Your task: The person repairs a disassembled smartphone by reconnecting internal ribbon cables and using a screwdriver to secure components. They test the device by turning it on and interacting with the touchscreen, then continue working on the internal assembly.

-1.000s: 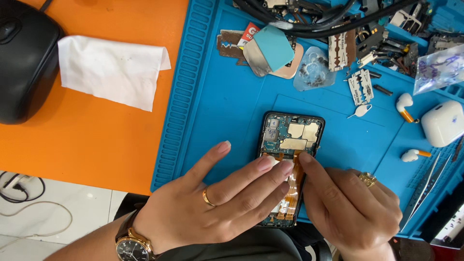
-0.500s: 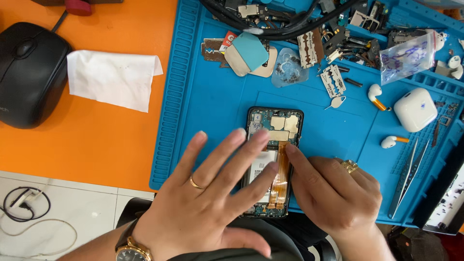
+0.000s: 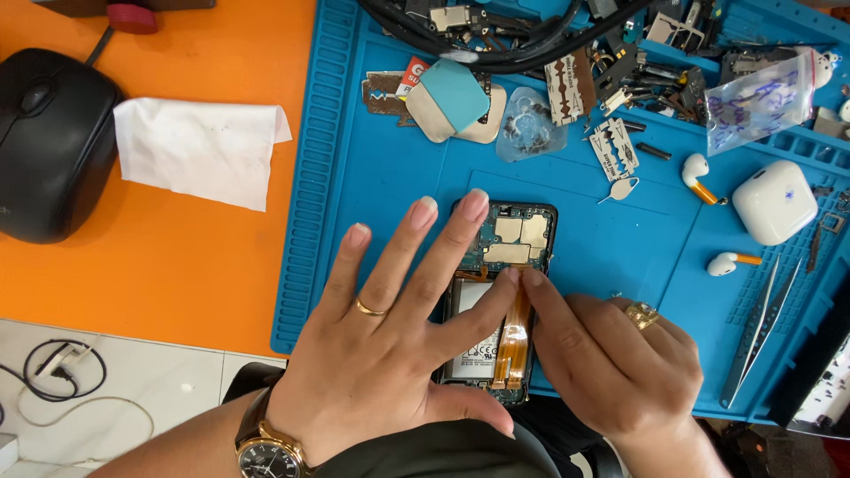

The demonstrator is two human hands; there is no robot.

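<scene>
Your left hand (image 3: 390, 354) lies flat, open, pinning the opened phone (image 3: 500, 292) near the blue mat's (image 3: 372, 177) front edge so your right hand's (image 3: 611, 363) fingertips can pinch its orange flex cable (image 3: 515, 341).

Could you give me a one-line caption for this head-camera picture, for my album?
Left hand spread over an opened phone on a blue mat, right hand fingering its orange ribbon cable.

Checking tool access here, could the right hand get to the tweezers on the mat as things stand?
Probably yes. The tweezers lie uncovered on the blue mat, just beside the right hand, with nothing between them. That hand is pressing on the opened phone, so it would have to let go.
</scene>
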